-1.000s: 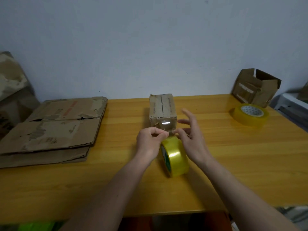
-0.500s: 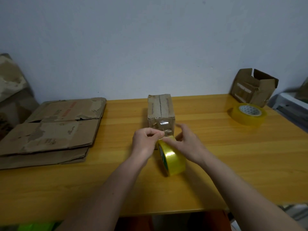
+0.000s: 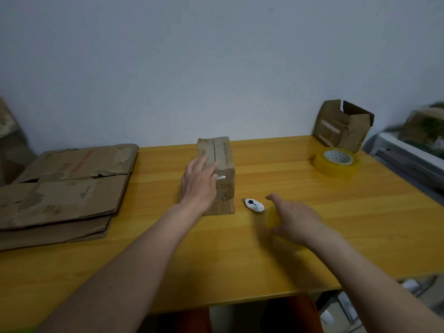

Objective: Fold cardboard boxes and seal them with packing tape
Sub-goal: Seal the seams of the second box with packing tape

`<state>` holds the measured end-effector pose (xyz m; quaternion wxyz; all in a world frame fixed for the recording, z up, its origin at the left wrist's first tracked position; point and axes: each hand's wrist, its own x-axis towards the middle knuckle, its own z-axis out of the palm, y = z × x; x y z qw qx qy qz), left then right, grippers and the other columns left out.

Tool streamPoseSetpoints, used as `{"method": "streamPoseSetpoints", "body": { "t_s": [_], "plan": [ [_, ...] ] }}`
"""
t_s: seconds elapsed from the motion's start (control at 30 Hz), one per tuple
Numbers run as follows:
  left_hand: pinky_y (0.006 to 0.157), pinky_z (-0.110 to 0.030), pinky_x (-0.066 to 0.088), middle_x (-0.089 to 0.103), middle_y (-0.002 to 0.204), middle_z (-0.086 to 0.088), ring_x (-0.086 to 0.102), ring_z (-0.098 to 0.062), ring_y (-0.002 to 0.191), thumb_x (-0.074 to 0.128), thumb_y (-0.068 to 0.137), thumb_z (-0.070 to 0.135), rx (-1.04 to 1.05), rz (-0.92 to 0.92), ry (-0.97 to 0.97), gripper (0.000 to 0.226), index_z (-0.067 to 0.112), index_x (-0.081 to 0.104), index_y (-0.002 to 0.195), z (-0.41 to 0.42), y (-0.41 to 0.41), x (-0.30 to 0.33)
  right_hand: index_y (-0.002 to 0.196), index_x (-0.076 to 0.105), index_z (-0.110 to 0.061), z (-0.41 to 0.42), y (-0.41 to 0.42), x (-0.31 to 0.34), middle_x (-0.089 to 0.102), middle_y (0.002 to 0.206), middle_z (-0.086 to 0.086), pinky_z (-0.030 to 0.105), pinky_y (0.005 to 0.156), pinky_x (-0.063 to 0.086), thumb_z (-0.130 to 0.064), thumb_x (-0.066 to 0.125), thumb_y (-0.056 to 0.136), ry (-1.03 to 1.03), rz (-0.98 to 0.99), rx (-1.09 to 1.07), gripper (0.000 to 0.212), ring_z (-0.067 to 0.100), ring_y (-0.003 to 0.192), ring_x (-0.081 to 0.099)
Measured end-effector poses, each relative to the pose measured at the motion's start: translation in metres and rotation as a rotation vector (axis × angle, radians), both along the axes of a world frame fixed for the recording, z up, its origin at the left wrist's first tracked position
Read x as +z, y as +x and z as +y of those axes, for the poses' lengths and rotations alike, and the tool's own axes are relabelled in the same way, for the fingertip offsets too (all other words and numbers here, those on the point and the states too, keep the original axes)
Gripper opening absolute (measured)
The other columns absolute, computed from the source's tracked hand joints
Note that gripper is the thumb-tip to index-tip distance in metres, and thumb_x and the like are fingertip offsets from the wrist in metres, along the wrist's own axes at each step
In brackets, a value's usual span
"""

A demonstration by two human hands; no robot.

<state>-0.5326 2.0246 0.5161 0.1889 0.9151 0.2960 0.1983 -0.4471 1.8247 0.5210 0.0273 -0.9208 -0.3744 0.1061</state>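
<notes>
Since the earlier frame both hands have left the tape end. The left hand (image 3: 198,182) now lies flat, fingers straight, on the small box (image 3: 222,162) at frame centre. The right hand (image 3: 294,218) has shifted right with a blurred yellow tape roll (image 3: 272,216) under it; whether it grips the roll cannot be told. A white cutter (image 3: 254,205) lies between them. Flattened corrugated cardboard (image 3: 64,188) is stacked at left. A second tape roll (image 3: 336,162) and open box (image 3: 343,124) sit upper right on the glossy wooden table (image 3: 240,260).
</notes>
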Motion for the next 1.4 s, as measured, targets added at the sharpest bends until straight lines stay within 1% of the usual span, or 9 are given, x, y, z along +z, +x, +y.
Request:
{"method": "streamPoseSetpoints", "body": {
  "t_s": [0.1,0.2,0.33,0.6,0.83,0.93,1.03,1.23,1.4],
  "plan": [
    [0.119,-0.044,0.016,0.02,0.16,0.003,0.009,-0.02,0.147,0.034,0.105,0.03,-0.04,0.06,-0.062,0.041,0.031,0.04,0.145,0.008,0.005,-0.001,0.145,0.021,-0.03,-0.001,0.009,-0.004,0.056,0.126,0.001,0.033,0.081,0.045,-0.047,0.065,0.084,-0.014,-0.002,-0.05,0.078,0.025,0.116,0.054],
    [0.118,-0.044,0.017,0.022,0.159,-0.001,0.013,-0.024,0.146,0.038,0.104,0.029,-0.029,0.019,-0.102,0.037,0.031,0.048,0.14,0.012,0.006,-0.001,0.14,0.033,-0.027,0.014,0.009,0.006,0.05,0.13,0.003,0.034,0.085,0.044,-0.056,0.053,0.089,0.148,-0.159,-0.056,0.062,0.025,0.118,0.05],
    [0.111,-0.039,0.029,0.033,0.153,-0.002,0.031,-0.026,0.138,0.048,0.1,0.026,-0.052,-0.068,-0.127,0.032,0.027,0.06,0.13,0.018,0.005,-0.005,0.142,0.038,-0.031,0.063,0.011,0.02,0.04,0.132,0.006,0.038,0.097,0.042,-0.042,0.053,0.094,0.459,-0.027,0.074,0.052,0.026,0.122,0.044],
    [0.097,-0.034,0.042,0.053,0.125,0.006,0.049,-0.02,0.117,0.072,0.085,0.022,-0.04,-0.232,-0.2,0.02,0.025,0.071,0.105,0.039,0.01,-0.012,0.124,0.065,-0.026,0.138,0.04,-0.003,0.04,0.127,0.006,0.036,0.106,0.033,-0.028,0.064,0.09,0.591,0.132,0.214,0.034,0.027,0.121,0.039],
    [0.083,-0.021,0.032,0.051,0.124,0.016,0.039,-0.008,0.107,0.077,0.079,0.015,0.067,-0.309,-0.197,0.036,0.034,0.068,0.108,0.035,0.021,-0.025,0.115,0.069,-0.022,0.142,0.044,-0.021,0.041,0.122,-0.004,0.039,0.107,0.038,-0.011,0.078,0.076,0.805,0.194,0.127,0.042,0.021,0.12,0.041],
    [0.089,-0.025,0.038,0.051,0.125,0.016,0.042,-0.012,0.111,0.078,0.078,0.019,0.001,-0.301,-0.211,0.04,0.033,0.067,0.113,0.039,0.017,-0.028,0.111,0.07,-0.021,0.143,0.044,-0.019,0.039,0.117,-0.006,0.034,0.106,0.04,-0.006,0.081,0.07,0.851,0.263,0.101,0.045,0.019,0.118,0.044],
    [0.097,-0.043,0.046,0.056,0.116,0.019,0.05,-0.014,0.115,0.075,0.082,0.033,-0.1,-0.392,-0.293,0.026,0.034,0.072,0.108,0.053,0.005,-0.021,0.109,0.071,-0.015,0.142,0.042,-0.008,0.041,0.112,-0.002,0.025,0.101,0.043,-0.003,0.083,0.066,0.883,0.377,0.085,0.046,0.011,0.107,0.047],
    [0.092,-0.04,0.048,0.057,0.109,0.018,0.047,-0.011,0.107,0.079,0.076,0.022,-0.153,-0.35,-0.101,0.03,0.027,0.074,0.104,0.064,-0.028,-0.027,0.112,0.069,-0.016,0.133,0.018,-0.007,0.041,0.116,0.0,0.031,0.104,0.042,-0.006,0.079,0.073,0.793,0.409,0.204,0.041,0.013,0.109,0.046],
    [0.092,-0.035,0.044,0.064,0.109,-0.001,0.049,-0.021,0.111,0.081,0.075,0.018,-0.212,-0.403,0.233,0.03,0.014,0.073,0.104,0.056,-0.025,-0.034,0.123,0.063,-0.016,0.129,0.01,0.018,0.051,0.131,0.001,0.033,0.108,0.03,-0.025,0.049,0.098,0.605,0.082,0.327,0.03,0.02,0.125,0.035]
  ]
}}
